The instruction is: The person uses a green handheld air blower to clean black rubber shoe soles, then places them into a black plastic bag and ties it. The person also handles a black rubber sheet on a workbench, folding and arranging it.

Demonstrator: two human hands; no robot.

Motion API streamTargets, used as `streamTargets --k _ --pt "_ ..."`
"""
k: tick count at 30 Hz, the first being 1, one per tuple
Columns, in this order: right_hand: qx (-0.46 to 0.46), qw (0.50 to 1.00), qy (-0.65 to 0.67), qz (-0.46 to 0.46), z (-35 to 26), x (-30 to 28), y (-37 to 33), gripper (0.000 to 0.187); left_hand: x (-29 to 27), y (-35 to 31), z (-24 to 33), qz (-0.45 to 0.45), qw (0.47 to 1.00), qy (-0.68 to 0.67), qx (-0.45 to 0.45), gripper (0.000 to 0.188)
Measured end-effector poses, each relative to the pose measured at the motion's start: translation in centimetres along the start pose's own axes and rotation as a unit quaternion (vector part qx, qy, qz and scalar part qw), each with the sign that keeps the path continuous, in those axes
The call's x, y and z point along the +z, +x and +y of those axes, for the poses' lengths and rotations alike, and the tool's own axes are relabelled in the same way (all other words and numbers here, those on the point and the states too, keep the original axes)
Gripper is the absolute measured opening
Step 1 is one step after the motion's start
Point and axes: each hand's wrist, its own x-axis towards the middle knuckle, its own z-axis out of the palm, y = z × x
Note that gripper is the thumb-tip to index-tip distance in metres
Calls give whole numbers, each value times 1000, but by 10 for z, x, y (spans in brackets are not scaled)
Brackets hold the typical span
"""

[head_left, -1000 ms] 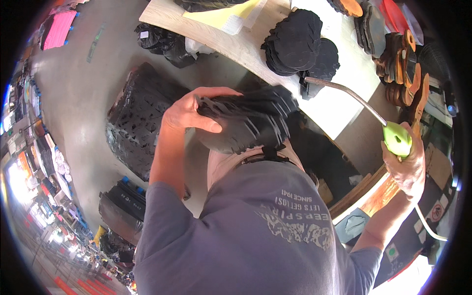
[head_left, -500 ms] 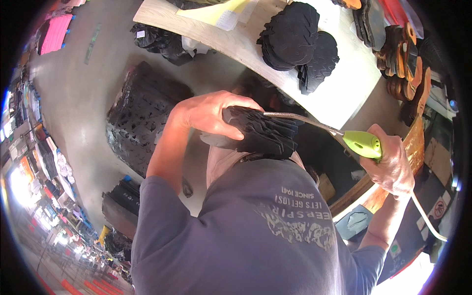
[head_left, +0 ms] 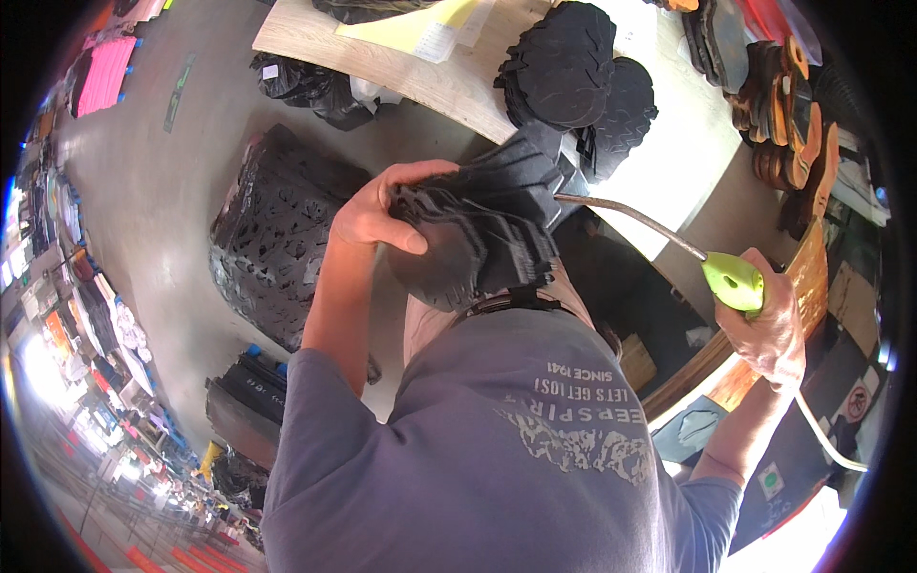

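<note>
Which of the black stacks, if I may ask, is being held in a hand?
It is the fanned stack, gripped by the left hand; the others, like the pair on the table, are in neither hand.

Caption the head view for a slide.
Left hand grips black sole-shaped pieces; right hand holds a green-handled tool, tip near them.

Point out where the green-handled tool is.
In the head view, the green-handled tool is at the right, gripped in the right hand, its metal rod pointing left toward the black sole-shaped pieces in the left hand.
</note>
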Motion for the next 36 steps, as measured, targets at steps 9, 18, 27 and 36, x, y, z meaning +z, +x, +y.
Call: streamTargets --k 9,18,27,36 --pt "25 999 18 -19 22 14 -12 21 -19 -6 -45 140 979 -118 91 86" --pt "61 996 -38 -54 69 58 0 76 39 25 -72 154 962 -224 18 74" --pt "-193 810 553 19 5 109 77 92 91 51 -97 127 951 -228 -165 74" --pt "-20 756 637 151 7 134 68 40 108 66 -81 101 974 -139 -145 73"
